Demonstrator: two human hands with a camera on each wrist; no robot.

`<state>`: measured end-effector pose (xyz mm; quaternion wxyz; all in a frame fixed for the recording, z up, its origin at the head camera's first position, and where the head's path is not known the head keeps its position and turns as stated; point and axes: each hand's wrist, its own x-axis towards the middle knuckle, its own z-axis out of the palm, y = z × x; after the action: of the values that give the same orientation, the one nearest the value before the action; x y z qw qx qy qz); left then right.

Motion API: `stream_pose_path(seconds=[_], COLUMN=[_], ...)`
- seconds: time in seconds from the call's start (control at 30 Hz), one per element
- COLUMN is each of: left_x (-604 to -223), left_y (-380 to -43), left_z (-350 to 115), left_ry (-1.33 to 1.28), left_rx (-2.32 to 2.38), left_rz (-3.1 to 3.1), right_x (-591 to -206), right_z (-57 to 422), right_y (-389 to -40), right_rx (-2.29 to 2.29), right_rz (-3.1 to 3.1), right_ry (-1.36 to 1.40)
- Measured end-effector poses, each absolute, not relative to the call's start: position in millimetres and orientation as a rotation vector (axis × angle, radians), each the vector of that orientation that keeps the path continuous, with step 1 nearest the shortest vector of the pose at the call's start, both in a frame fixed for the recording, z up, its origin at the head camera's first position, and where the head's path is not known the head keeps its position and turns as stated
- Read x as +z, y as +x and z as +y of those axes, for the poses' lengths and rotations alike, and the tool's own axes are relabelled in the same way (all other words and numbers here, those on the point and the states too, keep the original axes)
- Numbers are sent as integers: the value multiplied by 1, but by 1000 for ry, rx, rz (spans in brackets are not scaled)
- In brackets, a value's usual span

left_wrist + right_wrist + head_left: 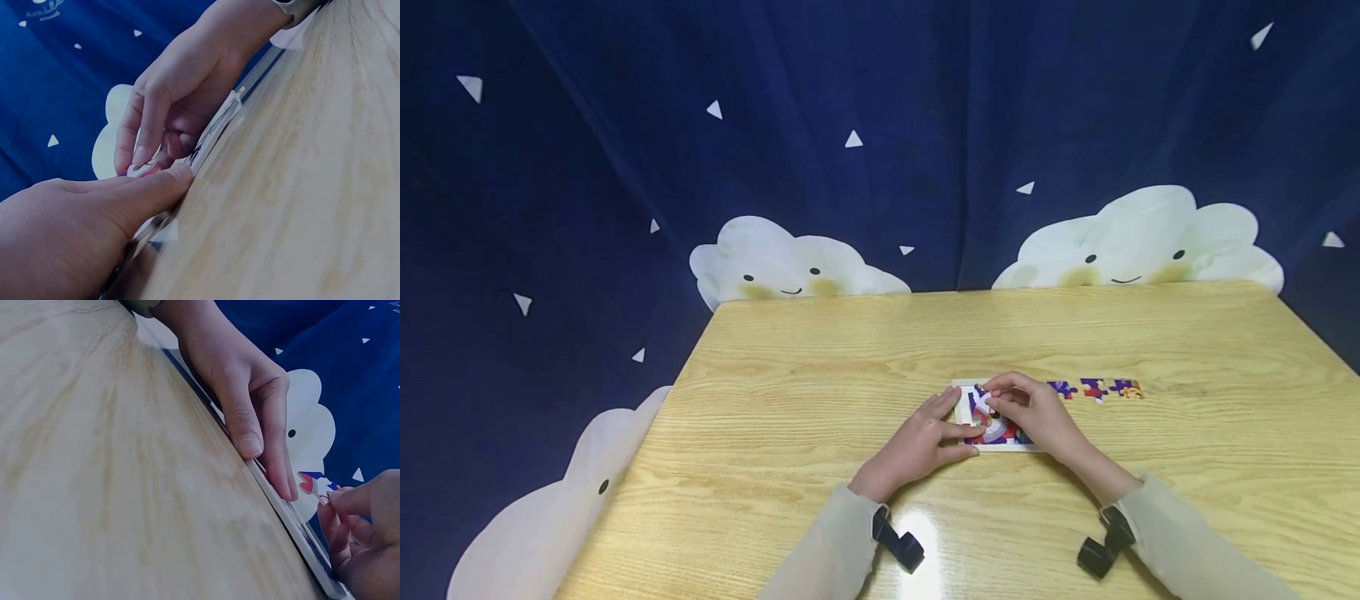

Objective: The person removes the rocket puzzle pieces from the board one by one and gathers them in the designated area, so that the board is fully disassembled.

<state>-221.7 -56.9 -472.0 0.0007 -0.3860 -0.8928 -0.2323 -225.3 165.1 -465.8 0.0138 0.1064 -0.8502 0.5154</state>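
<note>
A jigsaw puzzle in a shallow white tray point(1011, 447) lies on the wooden table, its picture partly filled in with purple, red and white. My left hand point(917, 442) rests on the tray's left side, fingers spread and fairly straight, with fingertips over the pieces and the left rim. Between thumb and fingers, my right hand point(1037, 417) pinches a puzzle piece point(309, 482) in white, red and purple. The right wrist view shows that piece tilted up, just above the tray. From the head, my right hand hides the tray's right part.
Right of the tray, several loose puzzle pieces lie in a row, among them a middle piece point(1093, 389) and an end piece point(1127, 388). Behind the wooden table point(820, 350) hangs a dark blue curtain point(880, 75) with white clouds and triangles.
</note>
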Motion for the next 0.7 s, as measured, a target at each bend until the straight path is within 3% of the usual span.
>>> stream_pose_path(seconds=[0.7], left_x=[-472], left_y=[-221], left_z=[-56], left_ry=[-1209], left_rx=[-732], left_rz=[-2791], right_x=[-468], right_z=[201], right_y=[-210], right_rx=[1518], right_rz=[-2654], right_ry=[231])
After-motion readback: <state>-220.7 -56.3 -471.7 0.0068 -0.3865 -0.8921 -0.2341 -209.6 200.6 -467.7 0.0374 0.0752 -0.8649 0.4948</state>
